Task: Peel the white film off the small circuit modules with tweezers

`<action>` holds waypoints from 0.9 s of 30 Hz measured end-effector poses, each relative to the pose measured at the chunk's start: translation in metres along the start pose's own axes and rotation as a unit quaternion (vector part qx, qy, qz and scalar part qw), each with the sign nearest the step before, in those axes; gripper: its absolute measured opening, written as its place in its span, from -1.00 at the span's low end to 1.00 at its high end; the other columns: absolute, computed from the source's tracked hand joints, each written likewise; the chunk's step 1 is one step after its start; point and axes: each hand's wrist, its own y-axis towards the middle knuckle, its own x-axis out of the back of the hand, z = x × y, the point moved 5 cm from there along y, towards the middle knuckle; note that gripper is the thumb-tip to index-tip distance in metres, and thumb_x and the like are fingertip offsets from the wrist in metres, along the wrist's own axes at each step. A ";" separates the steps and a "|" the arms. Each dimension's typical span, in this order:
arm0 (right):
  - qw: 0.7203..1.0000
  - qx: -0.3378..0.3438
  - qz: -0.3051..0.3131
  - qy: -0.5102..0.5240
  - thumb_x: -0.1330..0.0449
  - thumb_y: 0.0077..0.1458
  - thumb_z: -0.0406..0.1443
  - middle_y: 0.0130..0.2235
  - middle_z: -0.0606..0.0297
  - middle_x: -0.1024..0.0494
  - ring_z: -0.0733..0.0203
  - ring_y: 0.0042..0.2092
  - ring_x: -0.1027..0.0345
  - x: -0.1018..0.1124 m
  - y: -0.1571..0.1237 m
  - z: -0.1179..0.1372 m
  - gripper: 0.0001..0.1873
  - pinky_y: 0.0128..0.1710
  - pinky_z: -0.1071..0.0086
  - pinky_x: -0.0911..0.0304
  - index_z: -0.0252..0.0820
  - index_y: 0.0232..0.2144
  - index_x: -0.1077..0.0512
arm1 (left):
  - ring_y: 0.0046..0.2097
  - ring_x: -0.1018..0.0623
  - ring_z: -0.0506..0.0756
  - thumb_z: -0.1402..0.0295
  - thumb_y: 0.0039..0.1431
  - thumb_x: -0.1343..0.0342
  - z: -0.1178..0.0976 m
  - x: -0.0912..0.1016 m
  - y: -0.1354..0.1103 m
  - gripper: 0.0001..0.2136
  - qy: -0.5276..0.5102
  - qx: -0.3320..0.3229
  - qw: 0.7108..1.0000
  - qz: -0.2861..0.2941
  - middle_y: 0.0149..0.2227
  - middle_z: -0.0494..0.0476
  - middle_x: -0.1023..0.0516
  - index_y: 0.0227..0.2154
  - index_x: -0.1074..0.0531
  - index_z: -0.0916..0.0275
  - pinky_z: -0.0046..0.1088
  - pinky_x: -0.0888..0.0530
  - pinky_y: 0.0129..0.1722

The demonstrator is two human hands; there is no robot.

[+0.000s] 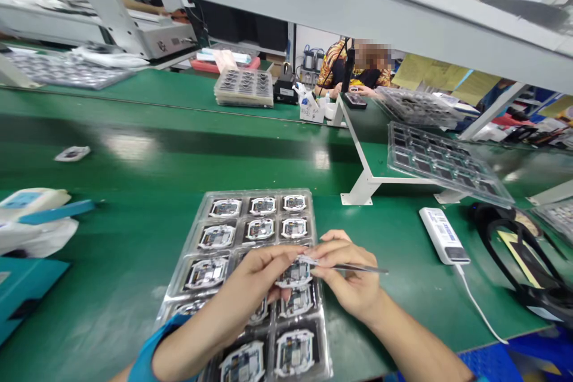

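Note:
Over a clear plastic tray (324,334) of smartwatch-like modules, my left hand (255,274) is closed on one module (295,274), a white frame with a circuit board inside. My right hand (351,274) has its fingers closed round slim metal tweezers (369,268), whose handle end points right. The tweezer tips meet the module's upper edge near my left fingertips; fingers hide the exact contact. Similar modules, such as one in a back compartment (262,206), lie in the tray's pockets. My left forearm covers part of the tray.
A white box with a cable (444,236) and black straps (514,250) lie to the right. Behind stands a white-legged riser (362,188) with another tray (447,161). A loose white frame (72,154) and teal folder (27,292) are left. Another person (353,71) sits opposite.

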 end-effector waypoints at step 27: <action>0.967 -0.229 -0.020 0.113 -0.40 0.05 -0.41 -0.29 0.34 -0.69 0.25 -0.24 -0.61 0.001 -0.005 -0.019 -0.85 -0.22 0.40 -0.48 -0.08 -0.34 -0.55 | -0.42 -0.37 -0.01 0.03 -0.13 -0.31 -0.002 0.000 0.008 -0.66 0.027 -0.032 0.999 -0.003 -0.32 0.04 -0.56 -0.38 -0.62 0.19 -0.55 -0.33 -0.50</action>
